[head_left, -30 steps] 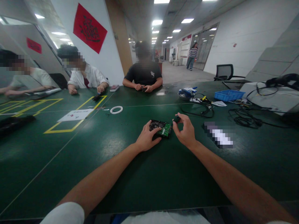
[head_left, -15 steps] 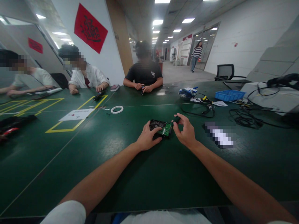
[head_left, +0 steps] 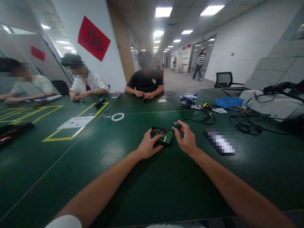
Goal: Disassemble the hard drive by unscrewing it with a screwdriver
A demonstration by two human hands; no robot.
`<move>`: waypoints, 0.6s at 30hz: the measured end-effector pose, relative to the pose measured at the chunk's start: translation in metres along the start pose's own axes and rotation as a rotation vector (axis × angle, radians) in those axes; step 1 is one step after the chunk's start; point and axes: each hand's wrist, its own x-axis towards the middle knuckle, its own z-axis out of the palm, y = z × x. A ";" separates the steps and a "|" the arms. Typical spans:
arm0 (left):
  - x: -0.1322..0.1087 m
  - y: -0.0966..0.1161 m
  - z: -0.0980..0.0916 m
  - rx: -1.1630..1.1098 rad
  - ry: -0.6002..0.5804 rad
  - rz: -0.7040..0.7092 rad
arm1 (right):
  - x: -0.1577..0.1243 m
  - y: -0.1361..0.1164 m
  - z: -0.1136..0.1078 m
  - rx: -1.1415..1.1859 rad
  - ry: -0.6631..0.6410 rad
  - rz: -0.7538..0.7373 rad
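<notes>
Left hand (head_left: 147,145) on drive (head_left: 167,137); blue tray (head_left: 228,104) (contents unclear).

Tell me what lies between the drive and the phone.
In the head view, the right hand, pinching a small dark thing, is beside the drive; then comes green table up to the phone.

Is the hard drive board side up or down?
Board side up: the hard drive shows its green circuit board on top, with the left hand gripping its left end.
</notes>
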 end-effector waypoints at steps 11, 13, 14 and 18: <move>0.000 0.000 0.001 0.004 -0.004 0.003 | 0.003 -0.006 -0.004 -0.069 -0.035 -0.061; 0.000 0.000 0.001 0.000 -0.010 0.004 | 0.001 -0.002 -0.001 -0.026 -0.001 -0.037; 0.000 0.000 0.000 -0.002 -0.010 0.005 | 0.000 -0.001 0.001 0.000 0.016 -0.026; -0.001 0.000 0.000 -0.005 -0.006 0.002 | -0.001 0.003 0.003 0.000 0.046 -0.015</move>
